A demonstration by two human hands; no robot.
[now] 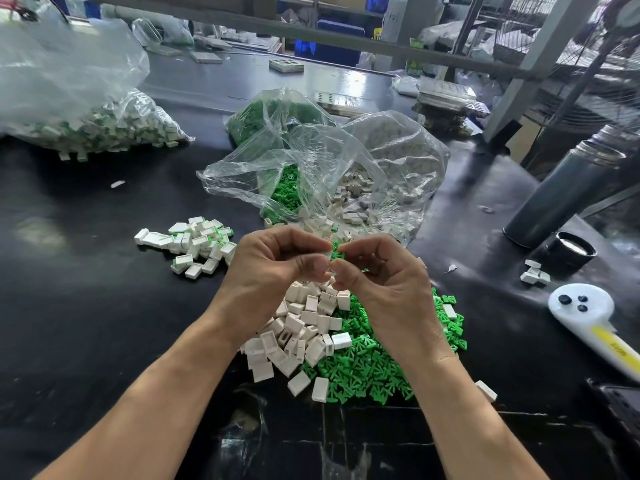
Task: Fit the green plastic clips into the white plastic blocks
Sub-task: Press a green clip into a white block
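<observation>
My left hand (277, 261) and my right hand (381, 271) meet fingertip to fingertip above the black table. Between them my left hand pinches a white block (327, 252), mostly hidden by the fingers, and my right hand pinches a green clip (336, 253) against it. Below the hands lies a pile of loose white blocks (304, 334), and a pile of green clips (374, 362) spreads to its right. A small heap of fitted blocks (197, 244) showing green lies to the left of my left hand.
An open clear bag (346, 168) with green clips and white blocks lies behind the hands. A large bag of fitted blocks (86, 112) is at far left. A grey flask (561, 195), its black cap (571, 251) and a white handheld fan (588, 317) stand at right.
</observation>
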